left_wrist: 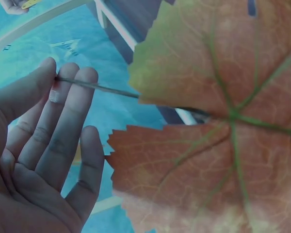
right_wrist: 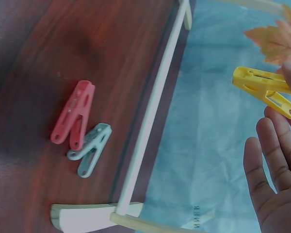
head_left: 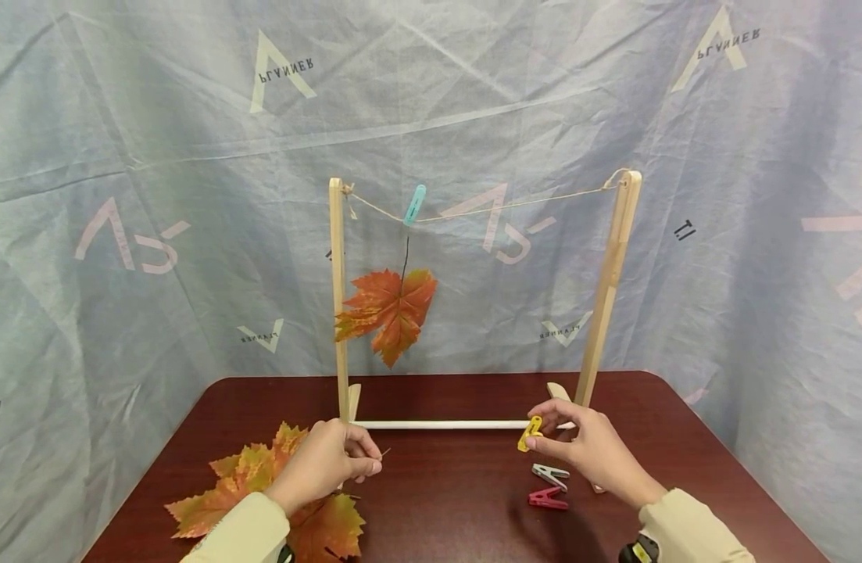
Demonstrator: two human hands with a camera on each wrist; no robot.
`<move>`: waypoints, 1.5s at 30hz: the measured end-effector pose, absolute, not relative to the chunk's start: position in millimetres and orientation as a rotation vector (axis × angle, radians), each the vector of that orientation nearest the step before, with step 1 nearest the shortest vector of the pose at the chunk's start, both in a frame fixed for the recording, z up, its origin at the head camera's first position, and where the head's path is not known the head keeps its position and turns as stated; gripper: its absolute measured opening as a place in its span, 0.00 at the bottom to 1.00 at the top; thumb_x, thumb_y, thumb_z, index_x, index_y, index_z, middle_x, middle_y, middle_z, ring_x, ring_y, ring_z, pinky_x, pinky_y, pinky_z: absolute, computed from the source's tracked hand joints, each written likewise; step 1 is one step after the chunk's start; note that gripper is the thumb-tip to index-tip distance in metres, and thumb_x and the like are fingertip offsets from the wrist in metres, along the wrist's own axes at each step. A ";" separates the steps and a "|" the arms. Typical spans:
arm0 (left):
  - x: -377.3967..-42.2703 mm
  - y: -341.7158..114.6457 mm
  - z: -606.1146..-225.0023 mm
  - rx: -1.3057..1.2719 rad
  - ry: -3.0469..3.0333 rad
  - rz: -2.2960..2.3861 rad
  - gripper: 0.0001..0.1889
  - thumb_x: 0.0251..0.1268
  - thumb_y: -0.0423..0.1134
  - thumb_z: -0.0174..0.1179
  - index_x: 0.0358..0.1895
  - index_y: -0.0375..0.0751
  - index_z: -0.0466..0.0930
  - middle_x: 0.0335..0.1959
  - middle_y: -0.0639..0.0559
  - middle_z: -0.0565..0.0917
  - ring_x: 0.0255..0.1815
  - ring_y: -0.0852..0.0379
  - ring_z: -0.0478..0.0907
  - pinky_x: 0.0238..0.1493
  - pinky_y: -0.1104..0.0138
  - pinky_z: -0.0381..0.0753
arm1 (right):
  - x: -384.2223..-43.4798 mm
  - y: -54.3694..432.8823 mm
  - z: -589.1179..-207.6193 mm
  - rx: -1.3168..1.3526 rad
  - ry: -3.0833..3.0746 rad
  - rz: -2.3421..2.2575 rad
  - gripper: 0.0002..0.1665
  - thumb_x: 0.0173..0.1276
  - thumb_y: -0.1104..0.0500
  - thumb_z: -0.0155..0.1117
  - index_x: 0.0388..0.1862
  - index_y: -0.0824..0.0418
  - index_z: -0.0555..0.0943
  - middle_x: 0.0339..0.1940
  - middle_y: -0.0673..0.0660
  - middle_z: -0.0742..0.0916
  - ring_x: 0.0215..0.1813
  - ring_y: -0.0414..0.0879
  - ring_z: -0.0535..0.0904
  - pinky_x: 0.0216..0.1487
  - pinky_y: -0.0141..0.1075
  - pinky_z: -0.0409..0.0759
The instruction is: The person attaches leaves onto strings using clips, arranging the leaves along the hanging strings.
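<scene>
My left hand [head_left: 327,457] pinches the thin stem [left_wrist: 106,89] of an artificial maple leaf [left_wrist: 189,165] between thumb and fingertips. That leaf spreads large across the left wrist view; its outline merges with the other leaves in the head view. Pinched by its handles, a yellow clothespin [right_wrist: 257,85] is in my right hand [head_left: 594,450], held above the table. Below that hand lie a grey-white clothespin [head_left: 550,475] and a red clothespin [head_left: 548,499]. From the twine [head_left: 515,205] a blue clothespin [head_left: 415,205] stands tilted, and an orange leaf [head_left: 395,313] hangs by its stem beneath it.
Two wooden posts [head_left: 338,297] hold up the sagging twine, joined low down by a white bar [head_left: 445,424]. More autumn leaves [head_left: 219,500] are piled on the left of the dark red table [head_left: 438,500]. Behind everything hangs a grey printed cloth [head_left: 431,102].
</scene>
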State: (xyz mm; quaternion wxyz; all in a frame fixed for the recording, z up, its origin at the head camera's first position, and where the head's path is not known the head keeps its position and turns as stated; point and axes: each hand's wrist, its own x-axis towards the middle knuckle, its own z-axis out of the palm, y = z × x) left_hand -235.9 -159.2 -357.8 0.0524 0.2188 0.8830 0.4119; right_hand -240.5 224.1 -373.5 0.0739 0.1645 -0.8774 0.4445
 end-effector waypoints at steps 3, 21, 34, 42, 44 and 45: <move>-236.5 -155.3 -349.7 0.676 2.694 1.269 0.04 0.61 0.32 0.72 0.30 0.44 0.88 0.21 0.59 0.84 0.22 0.59 0.80 0.23 0.65 0.76 | -241.5 223.4 -368.4 0.498 -2.624 1.311 0.19 0.62 0.53 0.79 0.49 0.57 0.85 0.34 0.48 0.87 0.40 0.39 0.83 0.38 0.34 0.83; -243.4 -131.2 -311.2 0.605 2.778 1.464 0.02 0.62 0.35 0.72 0.34 0.43 0.89 0.25 0.57 0.87 0.25 0.58 0.82 0.28 0.63 0.81 | -247.8 219.8 -332.8 0.573 -2.605 1.159 0.19 0.63 0.51 0.77 0.51 0.52 0.86 0.33 0.44 0.87 0.38 0.37 0.82 0.40 0.34 0.82; -250.3 -117.3 -295.0 0.599 2.858 1.562 0.04 0.61 0.39 0.73 0.37 0.43 0.90 0.25 0.59 0.86 0.29 0.56 0.82 0.33 0.62 0.78 | -253.9 214.0 -305.2 0.578 -2.566 1.203 0.20 0.61 0.52 0.79 0.52 0.53 0.87 0.37 0.50 0.87 0.38 0.42 0.84 0.37 0.35 0.82; -254.2 -110.8 -284.2 0.620 2.855 1.623 0.03 0.62 0.36 0.73 0.37 0.45 0.90 0.27 0.59 0.88 0.32 0.56 0.84 0.35 0.62 0.80 | -258.1 212.2 -289.9 0.560 -2.555 1.178 0.17 0.61 0.51 0.79 0.49 0.50 0.88 0.44 0.49 0.88 0.44 0.43 0.82 0.45 0.38 0.82; -256.7 -108.2 -282.3 0.630 2.853 1.641 0.02 0.61 0.36 0.73 0.36 0.45 0.89 0.26 0.58 0.88 0.31 0.57 0.84 0.35 0.63 0.80 | -259.5 211.8 -286.3 0.550 -2.553 1.177 0.15 0.61 0.51 0.79 0.47 0.50 0.89 0.46 0.50 0.88 0.44 0.45 0.82 0.45 0.38 0.82; -258.2 -106.9 -281.4 0.638 2.858 1.644 0.02 0.61 0.36 0.73 0.36 0.45 0.89 0.26 0.58 0.87 0.30 0.57 0.84 0.34 0.63 0.80 | -260.1 211.5 -284.4 0.549 -2.549 1.179 0.15 0.61 0.51 0.79 0.47 0.50 0.89 0.47 0.50 0.88 0.44 0.45 0.82 0.44 0.39 0.82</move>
